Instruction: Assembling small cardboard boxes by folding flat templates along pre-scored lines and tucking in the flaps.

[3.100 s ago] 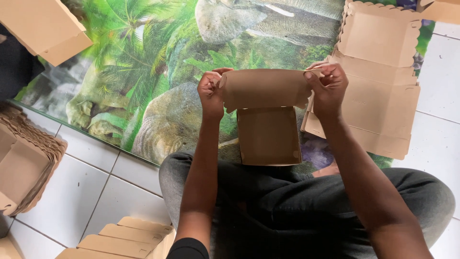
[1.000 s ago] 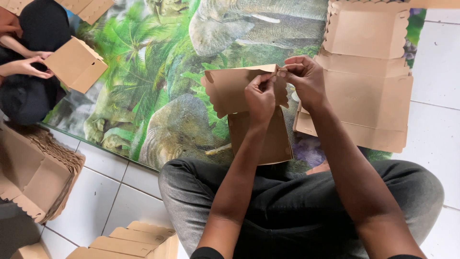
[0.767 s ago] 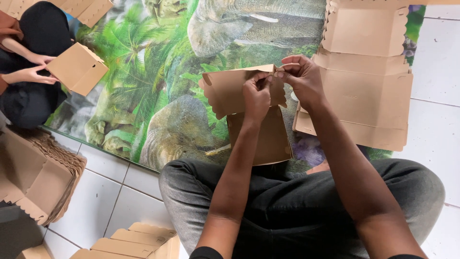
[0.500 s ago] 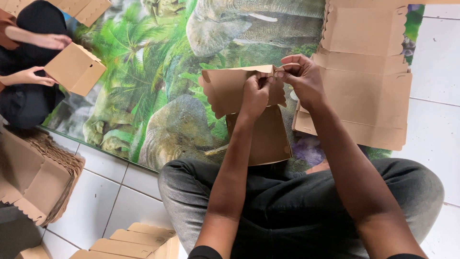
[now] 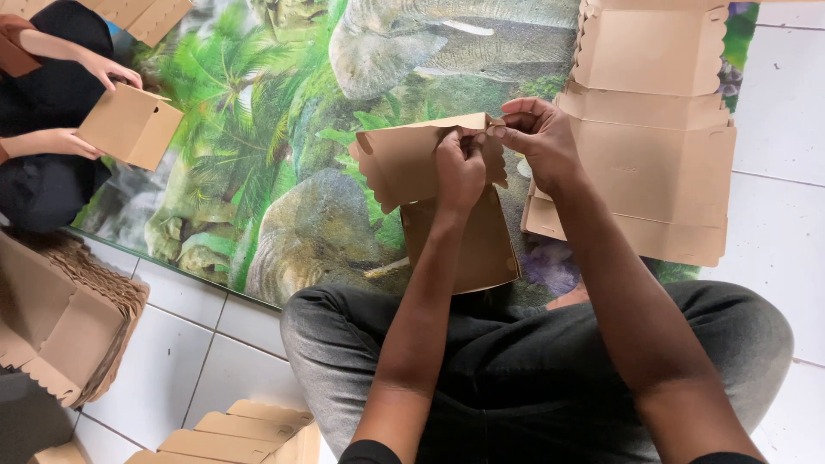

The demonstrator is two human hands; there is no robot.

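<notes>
Left hand (image 5: 460, 167) and right hand (image 5: 537, 137) pinch the top edge of the half-folded cardboard box (image 5: 430, 185); fingers clamped on its flap. Box base hidden behind the left forearm.

Left hand (image 5: 461, 167) hides the box's (image 5: 430, 163) top fold; co-worker (image 5: 39, 103) cut off by the edge.

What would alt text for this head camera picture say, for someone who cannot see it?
A seated person's left hand and right hand pinch the top edge of a half-folded brown cardboard box above their lap. Flat cardboard sheets lie on a jungle-print mat, where another person's hands hold a finished box.
</notes>
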